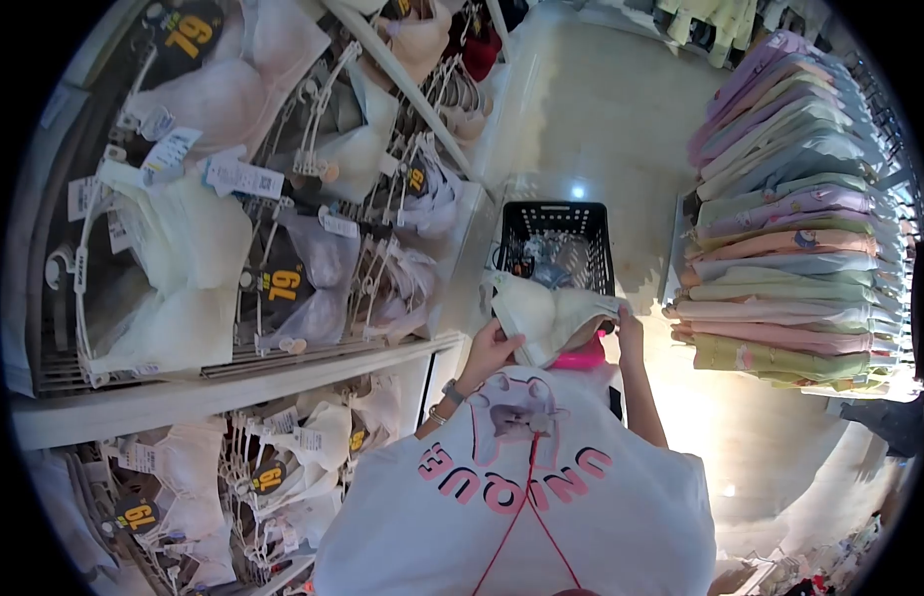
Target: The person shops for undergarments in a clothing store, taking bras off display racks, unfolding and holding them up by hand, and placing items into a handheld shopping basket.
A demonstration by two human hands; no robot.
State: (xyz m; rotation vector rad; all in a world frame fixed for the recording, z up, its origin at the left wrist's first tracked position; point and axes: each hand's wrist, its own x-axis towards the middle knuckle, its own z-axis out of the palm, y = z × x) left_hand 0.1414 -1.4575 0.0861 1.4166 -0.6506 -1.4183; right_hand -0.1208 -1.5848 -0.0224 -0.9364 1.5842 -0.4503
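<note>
A pale, light-coloured bra is stretched out between my two hands, in front of my white printed shirt. My left hand grips its lower left edge, with a watch and a bracelet on that wrist. On the other side, my right hand holds the upper right end of the bra. Something bright pink shows just below the bra, near my right hand; what it is I cannot make out. Just beyond the bra stands a black basket with small items inside.
Shelves on the left carry hanging bras and black price signs marked 79. On the right, a rack holds a long row of pastel garments. Pale floor runs between them. More clothes hang at the far end.
</note>
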